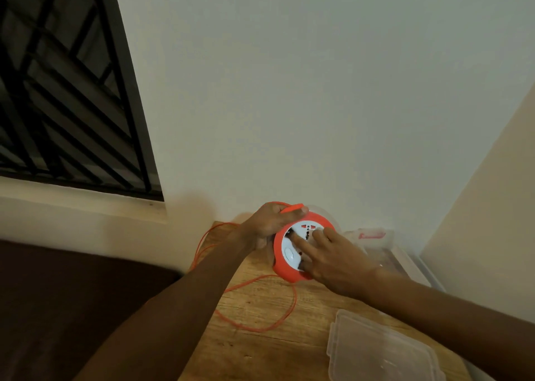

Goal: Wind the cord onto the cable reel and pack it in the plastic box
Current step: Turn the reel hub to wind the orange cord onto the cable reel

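An orange cable reel [285, 270] with a white socket face is held tilted above the wooden table [260, 348]. My left hand [269, 224] grips its far left rim, thumb by the orange handle tab. My right hand [333, 259] lies on the white face with fingers spread across the sockets. The thin orange cord [278, 320] trails loose from the reel, looping over the table and off its left edge. A clear plastic box [373, 238] stands behind the reel by the wall. A clear lid [379, 351] lies at the table's near right.
A white wall rises right behind the table, with a side wall close on the right. A dark barred window [66, 91] fills the upper left. A dark brown surface [72, 308] lies left of the table, below the sill.
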### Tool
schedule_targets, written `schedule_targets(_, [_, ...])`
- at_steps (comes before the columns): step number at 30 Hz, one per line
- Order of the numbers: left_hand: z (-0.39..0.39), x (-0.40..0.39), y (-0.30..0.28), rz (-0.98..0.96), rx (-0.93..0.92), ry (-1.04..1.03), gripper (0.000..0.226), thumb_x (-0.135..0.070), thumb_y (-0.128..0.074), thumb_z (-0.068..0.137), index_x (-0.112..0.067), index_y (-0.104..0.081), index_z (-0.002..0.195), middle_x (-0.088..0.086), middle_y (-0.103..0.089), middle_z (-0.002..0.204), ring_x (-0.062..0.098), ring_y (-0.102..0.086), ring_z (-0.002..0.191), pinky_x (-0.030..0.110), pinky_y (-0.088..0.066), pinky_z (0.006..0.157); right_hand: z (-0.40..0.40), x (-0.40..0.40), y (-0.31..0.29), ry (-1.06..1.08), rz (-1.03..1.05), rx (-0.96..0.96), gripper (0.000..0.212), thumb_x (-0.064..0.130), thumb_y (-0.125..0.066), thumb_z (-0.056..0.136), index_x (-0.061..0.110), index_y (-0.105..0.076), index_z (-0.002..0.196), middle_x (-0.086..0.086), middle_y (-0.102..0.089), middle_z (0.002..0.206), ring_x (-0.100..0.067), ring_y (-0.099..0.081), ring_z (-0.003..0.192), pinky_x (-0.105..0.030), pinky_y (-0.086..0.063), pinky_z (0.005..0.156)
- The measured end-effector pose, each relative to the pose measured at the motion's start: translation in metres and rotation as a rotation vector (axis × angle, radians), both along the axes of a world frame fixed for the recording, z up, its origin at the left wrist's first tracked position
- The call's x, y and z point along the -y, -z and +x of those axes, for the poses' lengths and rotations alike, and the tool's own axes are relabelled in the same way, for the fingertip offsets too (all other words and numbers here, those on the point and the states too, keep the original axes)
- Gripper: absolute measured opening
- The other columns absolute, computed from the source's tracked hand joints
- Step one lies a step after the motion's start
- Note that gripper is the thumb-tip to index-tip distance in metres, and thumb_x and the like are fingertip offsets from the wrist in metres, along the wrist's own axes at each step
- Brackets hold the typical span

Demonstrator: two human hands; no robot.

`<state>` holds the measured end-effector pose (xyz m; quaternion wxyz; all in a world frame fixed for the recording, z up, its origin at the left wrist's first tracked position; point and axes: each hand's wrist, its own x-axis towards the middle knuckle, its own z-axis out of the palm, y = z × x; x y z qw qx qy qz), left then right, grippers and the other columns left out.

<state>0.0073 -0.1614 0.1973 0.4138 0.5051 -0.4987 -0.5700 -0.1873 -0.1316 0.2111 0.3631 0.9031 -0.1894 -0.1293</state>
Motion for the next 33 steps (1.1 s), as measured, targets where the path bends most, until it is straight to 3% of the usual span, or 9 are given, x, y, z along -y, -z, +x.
schedule_targets(6, [0.0, 0.001, -0.007, -0.077, -0.031, -0.078, 0.037, -0.044, -0.067, 0.095, -0.012, -0.074, 0.112, 0.013, -0.079, 0.108, 0.036, -0.076, 0.097, 0.043, -0.064, 0.084, 0.009, 0.006, -0.015, 0.135, 0.035, 0.131, 0.055, 0.023, -0.056, 0.087, 0.035, -0.043, 0.139, -0.034, -0.049, 0.128, -0.041, -0.062, 0.08, -0.048, -0.047, 0.078])
schedule_targets(11, [-0.003, 0.001, 0.005, -0.114, -0.235, -0.221, 0.048, -0.045, -0.073, 0.089, -0.003, -0.075, 0.112, 0.02, -0.078, 0.108, 0.038, -0.076, 0.095, 0.052, -0.062, 0.087, 0.013, 0.012, -0.022, 0.289, 0.103, 0.366, 0.069, 0.036, -0.055, 0.089, 0.041, -0.019, 0.148, -0.016, -0.065, 0.113, -0.032, -0.067, 0.091, -0.041, -0.047, 0.079])
schedule_targets(13, [-0.006, 0.0, 0.004, -0.153, -0.233, -0.269, 0.043, -0.044, -0.072, 0.09, -0.007, -0.075, 0.112, 0.015, -0.08, 0.105, 0.036, -0.077, 0.093, 0.049, -0.064, 0.084, 0.016, 0.013, -0.021, 0.434, 0.248, 0.535, 0.069, 0.04, -0.047, 0.096, 0.04, -0.006, 0.151, -0.01, -0.064, 0.122, -0.029, -0.068, 0.092, -0.037, -0.05, 0.075])
schedule_targets(17, [-0.012, 0.003, 0.004, -0.175, -0.256, -0.314, 0.043, -0.042, -0.072, 0.092, 0.0, -0.075, 0.101, 0.016, -0.078, 0.096, 0.03, -0.076, 0.081, 0.038, -0.064, 0.073, 0.021, 0.009, -0.025, 0.706, 0.68, 0.906, 0.077, 0.037, -0.058, 0.093, 0.027, -0.012, 0.154, -0.006, -0.061, 0.129, -0.024, -0.066, 0.095, -0.038, -0.056, 0.077])
schedule_targets(20, [-0.012, 0.002, 0.012, -0.119, -0.304, -0.322, 0.033, -0.04, -0.072, 0.093, -0.007, -0.077, 0.093, 0.016, -0.079, 0.093, 0.029, -0.075, 0.078, 0.039, -0.063, 0.071, 0.019, 0.004, -0.037, 0.776, 1.222, 1.291, 0.048, 0.024, -0.066, 0.091, 0.021, -0.04, 0.131, 0.004, -0.062, 0.104, -0.003, -0.063, 0.065, -0.023, -0.05, 0.055])
schedule_targets(22, [-0.01, 0.003, 0.016, -0.084, -0.293, -0.308, 0.032, -0.04, -0.071, 0.093, -0.009, -0.077, 0.093, 0.015, -0.079, 0.092, 0.029, -0.075, 0.078, 0.039, -0.064, 0.072, 0.018, -0.004, -0.035, 0.757, 1.287, 1.372, 0.057, 0.02, -0.069, 0.089, 0.022, -0.039, 0.138, 0.015, -0.058, 0.096, 0.004, -0.061, 0.062, -0.017, -0.046, 0.054])
schedule_targets(24, [-0.008, 0.005, 0.015, -0.059, -0.294, -0.28, 0.041, -0.042, -0.072, 0.092, -0.002, -0.076, 0.1, 0.021, -0.078, 0.098, 0.032, -0.074, 0.083, 0.045, -0.063, 0.079, 0.016, -0.005, -0.019, 0.724, 1.024, 1.238, 0.072, 0.028, -0.07, 0.085, 0.02, -0.032, 0.146, 0.014, -0.063, 0.106, -0.007, -0.066, 0.087, -0.026, -0.052, 0.071])
schedule_targets(28, [-0.004, 0.005, 0.011, -0.059, -0.251, -0.177, 0.053, -0.045, -0.071, 0.092, 0.003, -0.071, 0.115, 0.031, -0.071, 0.116, 0.04, -0.072, 0.093, 0.055, -0.059, 0.089, 0.001, 0.005, -0.009, 0.413, 0.264, 0.735, 0.043, 0.024, -0.063, 0.084, 0.021, -0.055, 0.126, -0.004, -0.072, 0.098, -0.027, -0.068, 0.082, -0.035, -0.051, 0.07])
schedule_targets(33, [-0.006, 0.004, 0.009, -0.034, -0.15, -0.065, 0.039, -0.044, -0.067, 0.095, -0.008, -0.075, 0.109, 0.024, -0.075, 0.113, 0.038, -0.074, 0.092, 0.049, -0.062, 0.085, -0.014, 0.017, -0.012, 0.0, 0.232, 0.363, 0.046, 0.011, -0.089, 0.057, 0.023, -0.075, 0.099, -0.012, -0.06, 0.129, -0.031, -0.065, 0.094, -0.039, -0.055, 0.06])
